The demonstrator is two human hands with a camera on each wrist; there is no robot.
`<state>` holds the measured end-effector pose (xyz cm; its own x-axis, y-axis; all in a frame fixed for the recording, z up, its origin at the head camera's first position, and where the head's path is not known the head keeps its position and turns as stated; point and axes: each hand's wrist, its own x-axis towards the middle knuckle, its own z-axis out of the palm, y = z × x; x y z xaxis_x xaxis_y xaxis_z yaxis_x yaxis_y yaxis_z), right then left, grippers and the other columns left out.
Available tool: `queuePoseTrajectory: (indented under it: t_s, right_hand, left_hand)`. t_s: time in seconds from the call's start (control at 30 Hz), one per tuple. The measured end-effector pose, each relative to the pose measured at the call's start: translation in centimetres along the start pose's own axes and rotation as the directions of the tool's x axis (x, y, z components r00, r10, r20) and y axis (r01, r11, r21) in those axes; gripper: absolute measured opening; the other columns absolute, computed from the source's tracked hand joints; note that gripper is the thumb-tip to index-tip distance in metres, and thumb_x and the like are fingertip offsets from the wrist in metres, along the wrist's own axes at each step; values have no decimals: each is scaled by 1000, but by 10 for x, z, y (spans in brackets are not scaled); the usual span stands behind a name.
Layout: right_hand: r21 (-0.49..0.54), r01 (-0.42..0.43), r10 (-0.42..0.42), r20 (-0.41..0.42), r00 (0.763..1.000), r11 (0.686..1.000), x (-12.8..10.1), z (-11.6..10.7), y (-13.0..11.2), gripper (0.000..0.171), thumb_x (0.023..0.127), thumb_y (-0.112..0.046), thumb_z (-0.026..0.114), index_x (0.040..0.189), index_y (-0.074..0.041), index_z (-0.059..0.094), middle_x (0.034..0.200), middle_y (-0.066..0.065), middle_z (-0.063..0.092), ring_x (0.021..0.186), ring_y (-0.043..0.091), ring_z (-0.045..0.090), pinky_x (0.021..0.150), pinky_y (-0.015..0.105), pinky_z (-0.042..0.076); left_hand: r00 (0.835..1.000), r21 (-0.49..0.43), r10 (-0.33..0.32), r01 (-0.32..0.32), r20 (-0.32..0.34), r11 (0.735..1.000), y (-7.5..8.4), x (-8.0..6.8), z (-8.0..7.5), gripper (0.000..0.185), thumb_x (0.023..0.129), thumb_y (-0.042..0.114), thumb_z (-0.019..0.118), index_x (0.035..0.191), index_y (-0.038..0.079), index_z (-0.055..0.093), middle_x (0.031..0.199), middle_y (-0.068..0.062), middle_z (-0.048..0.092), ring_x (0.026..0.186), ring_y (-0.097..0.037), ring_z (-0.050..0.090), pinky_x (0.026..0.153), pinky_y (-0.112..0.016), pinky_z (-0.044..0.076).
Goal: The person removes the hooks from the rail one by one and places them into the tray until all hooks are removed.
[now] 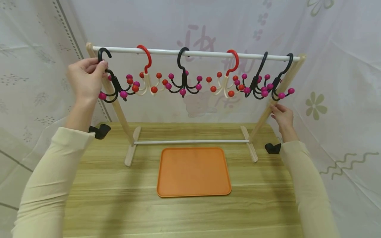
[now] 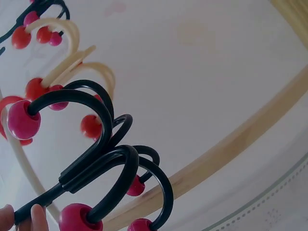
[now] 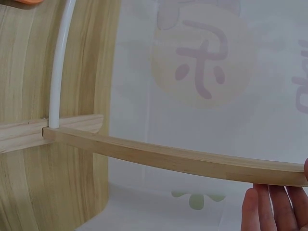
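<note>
Left hand (image 1: 85,78) pinches hanger (image 1: 117,86) by stem (image 2: 48,195), apparently leaving hook (image 1: 100,53) clear (seating on rail (image 1: 166,52): cannot tell). Right hand (image 1: 282,117) grasps post (image 1: 265,117), presumably to steady rack (image 1: 130,155).

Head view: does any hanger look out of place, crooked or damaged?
Slightly: the rightmost black hanger crowds its neighbour, so spacing looks uneven; their beaded arms seem to overlap. The leftmost black hanger tilts in the grip of the left hand. No damage stands out.
</note>
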<state>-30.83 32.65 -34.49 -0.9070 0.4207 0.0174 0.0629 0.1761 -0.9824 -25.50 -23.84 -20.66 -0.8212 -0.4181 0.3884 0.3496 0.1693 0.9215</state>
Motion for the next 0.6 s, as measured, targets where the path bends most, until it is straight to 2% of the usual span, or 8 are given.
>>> queuePoseTrajectory:
  t_s: [0.17, 0.27, 0.4, 0.43, 0.5, 0.53, 0.6]
  right_hand:
    - [17, 5, -6, 8, 1000, 1000, 2, 0, 1, 56, 83, -28, 61, 126, 3, 45, 81, -10, 56, 84, 6, 54, 77, 20, 44]
    - [-11, -14, 14, 2, 1000, 1000, 7, 0, 3, 55, 83, -29, 60, 126, 1, 45, 90, -6, 58, 89, 8, 53, 80, 24, 43]
    - [11, -37, 37, 13, 999, 999, 40, -7, 27, 52, 80, -31, 65, 123, -6, 52, 107, 5, 58, 96, 13, 54, 81, 28, 44]
    - [86, -14, 10, 48, 999, 996, 61, -13, 46, 48, 77, -29, 69, 118, -9, 57, 105, 5, 60, 91, 12, 55, 78, 26, 45]
    - [121, -20, 12, 66, 998, 992, 78, -17, 60, 46, 74, -29, 71, 115, -11, 60, 104, 5, 61, 91, 12, 56, 77, 27, 46]
    - [125, -15, 6, 70, 998, 992, 83, -18, 64, 45, 73, -29, 72, 114, -12, 61, 102, 4, 62, 89, 11, 56, 75, 26, 46]
    - [113, -10, 4, 53, 999, 994, 75, -16, 58, 45, 75, -28, 71, 115, -10, 60, 100, 2, 62, 88, 11, 56, 74, 24, 47]
  left_hand:
    - [1000, 36, -9, 9, 11, 999, -15, -8, 1, 32, 78, 21, 66, 104, 3, 64, 94, -4, 65, 76, -13, 60, 75, -19, 45]
    - [1000, 53, -9, 8, 17, 999, -23, -13, 3, 33, 79, 21, 65, 105, 2, 63, 94, -4, 65, 75, -13, 60, 74, -19, 45]
    - [1000, 131, 9, -12, 17, 991, -34, -20, 6, 33, 81, 23, 63, 105, 1, 63, 93, -2, 65, 73, -12, 60, 70, -17, 45]
    - [1000, 143, 9, -11, 17, 990, -37, -21, 7, 33, 81, 24, 63, 105, 1, 63, 93, -2, 65, 74, -11, 60, 71, -16, 45]
    - [1000, 167, 14, -16, 15, 986, -42, -25, 8, 34, 81, 25, 63, 105, 1, 63, 94, -2, 65, 75, -11, 60, 72, -17, 45]
    - [1000, 172, 17, -19, 15, 985, -44, -26, 9, 34, 81, 25, 63, 106, 2, 63, 94, -2, 65, 76, -12, 60, 74, -18, 44]
    - [1000, 170, 14, -16, 18, 985, -49, -29, 10, 34, 81, 26, 62, 105, 2, 63, 96, -3, 65, 76, -12, 60, 77, -20, 44]
